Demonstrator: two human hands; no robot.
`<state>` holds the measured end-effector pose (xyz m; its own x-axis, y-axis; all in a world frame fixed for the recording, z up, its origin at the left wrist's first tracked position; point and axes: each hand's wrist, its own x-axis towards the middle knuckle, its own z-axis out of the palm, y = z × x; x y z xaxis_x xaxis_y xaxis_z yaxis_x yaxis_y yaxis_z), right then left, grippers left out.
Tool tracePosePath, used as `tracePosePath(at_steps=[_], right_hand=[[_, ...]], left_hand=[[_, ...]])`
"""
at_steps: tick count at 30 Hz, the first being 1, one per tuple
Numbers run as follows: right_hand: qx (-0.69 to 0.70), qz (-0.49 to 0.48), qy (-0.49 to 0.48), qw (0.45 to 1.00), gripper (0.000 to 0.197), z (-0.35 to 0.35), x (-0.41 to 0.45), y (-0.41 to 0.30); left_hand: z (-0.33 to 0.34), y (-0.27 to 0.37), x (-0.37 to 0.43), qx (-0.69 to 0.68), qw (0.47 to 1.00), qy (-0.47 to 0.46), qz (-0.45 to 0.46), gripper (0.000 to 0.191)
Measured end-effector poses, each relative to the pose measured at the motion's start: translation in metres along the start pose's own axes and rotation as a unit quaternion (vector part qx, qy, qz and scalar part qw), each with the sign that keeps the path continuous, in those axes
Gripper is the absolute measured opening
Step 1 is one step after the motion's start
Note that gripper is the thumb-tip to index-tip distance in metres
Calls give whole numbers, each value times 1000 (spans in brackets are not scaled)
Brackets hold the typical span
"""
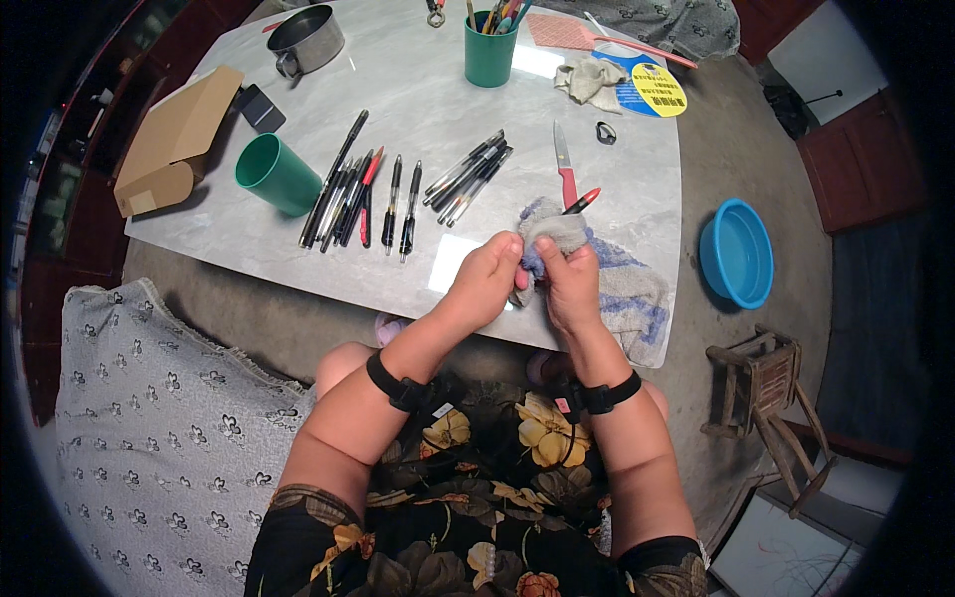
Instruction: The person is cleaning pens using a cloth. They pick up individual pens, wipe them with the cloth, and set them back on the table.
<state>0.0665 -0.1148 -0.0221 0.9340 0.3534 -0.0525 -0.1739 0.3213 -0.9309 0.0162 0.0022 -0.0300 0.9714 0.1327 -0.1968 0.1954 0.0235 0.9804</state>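
Observation:
Both hands are on a bunched grey-and-blue towel [553, 231] at the table's near edge. My left hand [489, 272] pinches its left side, and my right hand [574, 280] grips it from the right with the thumb on top. Out of the fold, up and to the right, sticks a black-and-red pen [583, 201]; its lower part is hidden in the cloth. The towel's loose end [634, 295] lies on the table to the right. Just beyond the hands is a knife with a red handle [565, 164]. Left of them lie two clear-barrelled pens [401, 209] and a group of pens [470, 177].
On the table [418, 74] stand an empty green cup [277, 175], more pens [343, 198], a cardboard box [175, 142], a metal pot [307, 41], and a filled green cup [489, 56]. A crumpled rag [589, 82] lies farther back. A blue basin [737, 254] and wooden stool [768, 380] stand right.

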Motion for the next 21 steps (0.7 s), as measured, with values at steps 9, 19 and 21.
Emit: tracePosePath(at_steps=[9,19,21], right_hand=[[62,11,107,992,14,-23,18,5],[18,30,-1,999,15,-10,6,6],[5,31,13,999,14,-16,11,5]], left_hand=[[5,7,-6,35,998,-40,23,26],[3,3,-3,-46,999,18,-4,26],[5,6,-6,-25,999,18,22,25]])
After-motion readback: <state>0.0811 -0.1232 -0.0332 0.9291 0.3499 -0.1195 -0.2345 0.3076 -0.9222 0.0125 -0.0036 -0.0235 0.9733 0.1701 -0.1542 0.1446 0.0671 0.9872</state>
